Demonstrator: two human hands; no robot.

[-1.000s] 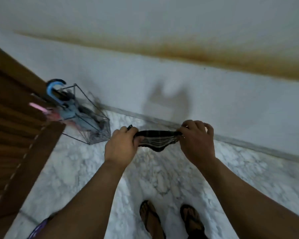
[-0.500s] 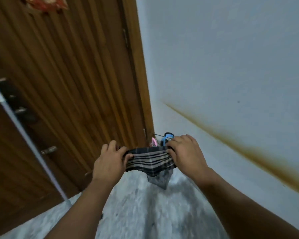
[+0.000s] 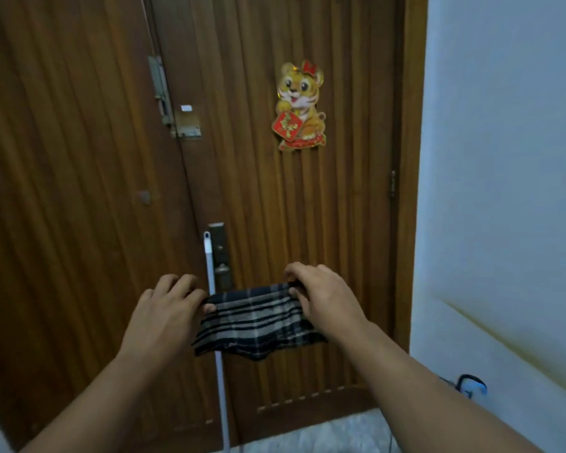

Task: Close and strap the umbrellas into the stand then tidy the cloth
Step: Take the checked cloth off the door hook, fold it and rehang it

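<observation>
In front of wooden door (image 3: pixel 307 207), mid-air: plaid cloth (image 3: pixel 255 322) stretched between both hands, nothing under it. Left hand (image 3: pixel 164 317) pinches top left corner; right hand (image 3: pixel 324 299) pinches top right corner. Lower part sags, folded over. Judgement: light, soft, limp, no stiffness, not fragile, low slip risk. Best hold at top corners, keep edge taut for next fold. White pole (image 3: pixel 214 305) leans on door behind cloth. Blue umbrella handle (image 3: pixel 474 385) at lower right by wall.

Woven plaid cloth (image 3: pixel 258 322); ribbed wooden door (image 3: pixel 79 191)
</observation>
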